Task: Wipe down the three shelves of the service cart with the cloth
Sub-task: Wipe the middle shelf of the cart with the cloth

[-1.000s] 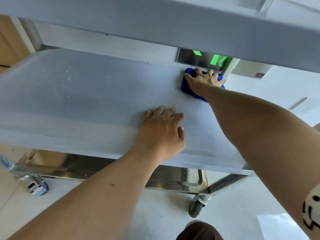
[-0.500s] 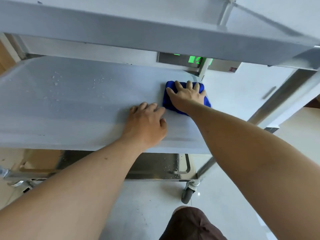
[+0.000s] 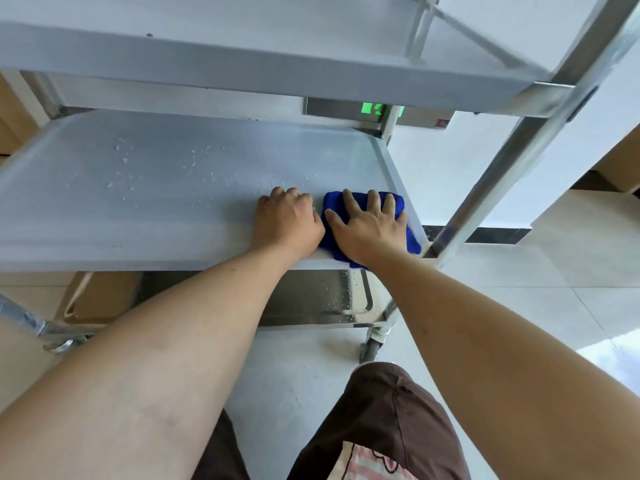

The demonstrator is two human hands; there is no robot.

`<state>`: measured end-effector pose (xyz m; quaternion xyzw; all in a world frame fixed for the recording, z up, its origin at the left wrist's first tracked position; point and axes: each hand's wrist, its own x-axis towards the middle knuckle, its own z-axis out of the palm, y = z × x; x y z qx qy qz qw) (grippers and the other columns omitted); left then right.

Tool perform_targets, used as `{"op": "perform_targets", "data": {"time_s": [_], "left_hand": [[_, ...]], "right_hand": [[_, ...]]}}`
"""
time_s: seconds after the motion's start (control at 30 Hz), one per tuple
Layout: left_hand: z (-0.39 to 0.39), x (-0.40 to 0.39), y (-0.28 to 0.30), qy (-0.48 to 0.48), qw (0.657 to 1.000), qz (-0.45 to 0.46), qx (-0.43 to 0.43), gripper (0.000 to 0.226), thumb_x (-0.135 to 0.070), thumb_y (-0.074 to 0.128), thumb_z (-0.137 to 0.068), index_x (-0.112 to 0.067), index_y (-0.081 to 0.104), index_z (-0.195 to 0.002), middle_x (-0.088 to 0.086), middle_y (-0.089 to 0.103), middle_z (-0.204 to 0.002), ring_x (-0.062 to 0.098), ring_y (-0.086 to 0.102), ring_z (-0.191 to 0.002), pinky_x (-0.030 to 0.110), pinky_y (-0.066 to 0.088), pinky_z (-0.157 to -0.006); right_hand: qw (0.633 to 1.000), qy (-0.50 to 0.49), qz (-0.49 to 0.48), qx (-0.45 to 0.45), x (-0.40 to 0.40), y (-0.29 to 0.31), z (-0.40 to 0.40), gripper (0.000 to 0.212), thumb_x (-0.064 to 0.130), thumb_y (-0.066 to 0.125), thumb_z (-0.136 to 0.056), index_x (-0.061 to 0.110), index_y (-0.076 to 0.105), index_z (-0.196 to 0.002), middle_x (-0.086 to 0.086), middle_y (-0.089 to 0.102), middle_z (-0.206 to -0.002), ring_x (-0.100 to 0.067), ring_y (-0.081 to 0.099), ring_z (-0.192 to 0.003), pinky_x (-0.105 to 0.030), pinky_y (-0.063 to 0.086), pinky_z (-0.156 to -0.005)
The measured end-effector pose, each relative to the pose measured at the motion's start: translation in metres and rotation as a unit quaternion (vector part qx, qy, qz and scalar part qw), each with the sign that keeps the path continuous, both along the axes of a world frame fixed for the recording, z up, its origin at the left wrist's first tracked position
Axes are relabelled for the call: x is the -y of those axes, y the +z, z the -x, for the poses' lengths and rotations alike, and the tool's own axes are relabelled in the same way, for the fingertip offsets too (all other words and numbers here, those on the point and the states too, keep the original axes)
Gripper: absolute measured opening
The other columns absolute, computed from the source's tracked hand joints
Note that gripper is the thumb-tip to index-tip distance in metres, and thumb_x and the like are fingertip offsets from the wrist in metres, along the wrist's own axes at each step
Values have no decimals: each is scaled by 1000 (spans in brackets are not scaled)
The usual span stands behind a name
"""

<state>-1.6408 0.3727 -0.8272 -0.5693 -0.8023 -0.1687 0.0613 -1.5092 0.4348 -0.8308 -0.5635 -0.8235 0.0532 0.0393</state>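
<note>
Cloth (image 3: 401, 233) lies under flat right hand (image 3: 369, 228); left hand (image 3: 287, 223) rests fingers curled on middle shelf (image 3: 138, 209)

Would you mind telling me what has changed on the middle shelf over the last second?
The right hand drew the blue cloth from the far right corner back to the near edge of the middle shelf. The left hand stayed resting on the shelf, now beside the cloth; the water droplets farther left remain.

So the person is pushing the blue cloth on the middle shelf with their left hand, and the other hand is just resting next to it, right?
Not quite. The head view shows the right hand pressing the blue cloth flat on the middle shelf, near its front right corner. It is the left hand that just rests on the shelf beside it.
</note>
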Motion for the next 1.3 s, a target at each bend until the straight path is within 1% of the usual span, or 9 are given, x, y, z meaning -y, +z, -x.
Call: {"op": "perform_targets", "data": {"time_s": [0.13, 0.27, 0.43, 0.53, 0.67, 0.77, 0.83, 0.93, 1.3], "left_hand": [[5, -2, 0, -5, 999, 16, 32, 31, -27, 41, -80, -13, 67, -90, 6, 66, -96, 30, 55, -95, 39, 42, -82], [15, 2, 3, -15, 990, 35, 135, 31, -26, 34, -66, -20, 61, -80, -2, 63, -97, 25, 49, -98, 34, 40, -81], [36, 6, 11, -32, 955, 62, 287, 38, -16, 41, -79, -21, 71, -101, 0, 66, -112, 23, 53, -112, 30, 40, -92], [54, 3, 24, -17, 928, 22, 373, 40, -16, 49, -90, -23, 66, -125, -3, 60, -136, 19, 51, -128, 24, 36, -102], [85, 16, 17, 25, 960, -51, 273, 36, -28, 52, -92, -22, 64, -126, -1, 62, -134, 22, 55, -123, 30, 43, -98], [118, 30, 5, 64, 990, -7, 125, 37, -33, 47, -94, -15, 63, -122, 5, 61, -131, 30, 53, -121, 39, 46, -96], [136, 36, -3, 87, 993, 39, 74, 45, -44, 44, -95, -21, 58, -131, 5, 52, -143, 29, 44, -132, 41, 38, -106], [144, 38, -12, 91, 992, 64, 59, 56, -56, 40, -95, -28, 49, -142, 4, 39, -154, 25, 31, -142, 40, 25, -115], [141, 35, -16, 84, 994, 68, 29, 56, -50, 33, -93, -26, 43, -142, 7, 34, -157, 29, 29, -142, 46, 23, -113]], "right_hand": [[1000, -9, -5, 6, 27, -2, 0, 69, 70, 14, -93, 41, 18, -156, -10, 18, -165, -38, 6, -150, -57, 9, -117], [1000, -14, -15, 0, 47, -3, 6, 67, 65, 16, -96, 38, 18, -157, -11, 16, -166, -39, 4, -151, -57, 6, -119], [1000, -2, -24, -14, 70, -6, 28, 69, 65, 17, -96, 34, 20, -157, -14, 17, -166, -40, 4, -151, -59, 3, -119], [999, 20, -40, -5, 82, -8, 51, 73, 68, 15, -96, 30, 24, -156, -16, 20, -164, -43, 8, -149, -60, 6, -118], [998, 39, -38, 18, 75, -7, 73, 77, 73, 14, -90, 33, 26, -154, -17, 26, -160, -45, 14, -145, -64, 12, -114], [999, 42, -21, 27, 58, -7, 82, 82, 80, 13, -84, 39, 24, -154, -15, 25, -160, -45, 14, -144, -65, 12, -112], [998, 45, -9, 31, 44, -7, 91, 83, 83, 13, -82, 42, 22, -153, -13, 21, -162, -45, 10, -146, -66, 10, -113], [998, 47, -4, 39, 23, -9, 107, 83, 85, 12, -81, 44, 21, -152, -12, 16, -163, -45, 8, -146, -65, 9, -113], [999, 18, -18, 44, -71, -3, 184, 71, 78, 21, -85, 40, 36, -143, -12, 35, -151, -42, 26, -137, -59, 24, -105]]}}
